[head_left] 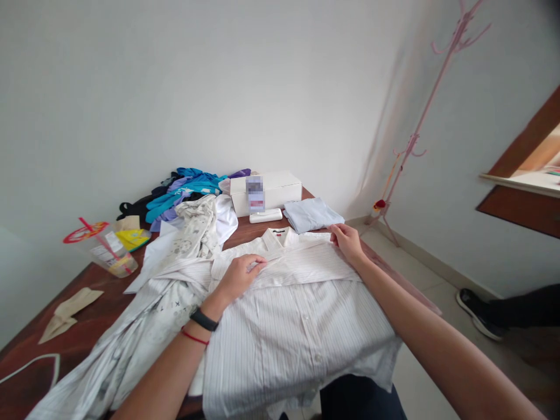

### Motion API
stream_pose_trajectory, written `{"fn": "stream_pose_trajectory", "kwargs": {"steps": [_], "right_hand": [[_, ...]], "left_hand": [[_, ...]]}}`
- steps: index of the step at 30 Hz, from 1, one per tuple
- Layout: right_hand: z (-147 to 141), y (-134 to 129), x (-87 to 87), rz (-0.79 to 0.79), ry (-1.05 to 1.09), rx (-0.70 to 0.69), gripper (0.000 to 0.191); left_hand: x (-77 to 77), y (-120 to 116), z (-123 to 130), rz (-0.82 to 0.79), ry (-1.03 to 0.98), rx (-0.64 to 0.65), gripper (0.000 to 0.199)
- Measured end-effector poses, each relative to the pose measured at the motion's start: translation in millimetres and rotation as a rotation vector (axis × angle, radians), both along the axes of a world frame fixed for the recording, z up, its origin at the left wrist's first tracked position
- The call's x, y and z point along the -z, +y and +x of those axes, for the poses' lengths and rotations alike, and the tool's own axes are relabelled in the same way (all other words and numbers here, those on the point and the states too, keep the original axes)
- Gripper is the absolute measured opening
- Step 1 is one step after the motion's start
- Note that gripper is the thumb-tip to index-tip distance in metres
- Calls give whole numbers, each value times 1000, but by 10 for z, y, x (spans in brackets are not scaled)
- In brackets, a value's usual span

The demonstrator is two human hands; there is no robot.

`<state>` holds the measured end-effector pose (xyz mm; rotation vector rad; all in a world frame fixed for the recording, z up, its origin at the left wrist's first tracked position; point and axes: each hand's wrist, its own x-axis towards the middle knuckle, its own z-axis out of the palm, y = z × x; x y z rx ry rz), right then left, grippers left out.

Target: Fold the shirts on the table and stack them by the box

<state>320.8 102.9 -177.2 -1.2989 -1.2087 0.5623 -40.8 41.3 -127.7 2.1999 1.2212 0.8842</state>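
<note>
A white, finely striped button-up shirt (280,326) lies front up, its collar facing the wall and its hem hanging over the near table edge. One sleeve (306,265) is laid across the chest. My right hand (347,242) pinches the cloth at the right shoulder edge. Over the upper left of the chest, my left hand (240,279) has thumb and fingers closed on the sleeve cloth. The shirt's other sleeve (188,269) stretches out to the left, over a printed white garment (153,332).
On the wooden table (83,332) are a plastic cup with a straw (114,256), a yellow packet (133,239), brown paper (72,309), a clothes pile (188,186), a white box (280,186) and a folded light-blue garment (312,213). A pink coat stand (431,96) and a person's shoe (479,315) are at right.
</note>
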Motion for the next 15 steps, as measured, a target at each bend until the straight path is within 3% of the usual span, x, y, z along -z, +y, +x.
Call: {"fn": "stream_pose_trajectory", "kwargs": {"steps": [15], "right_hand": [[12,34,61,-52,76,-73,41]], "left_hand": [[-11,-34,12,-60,-38,38,24]]}}
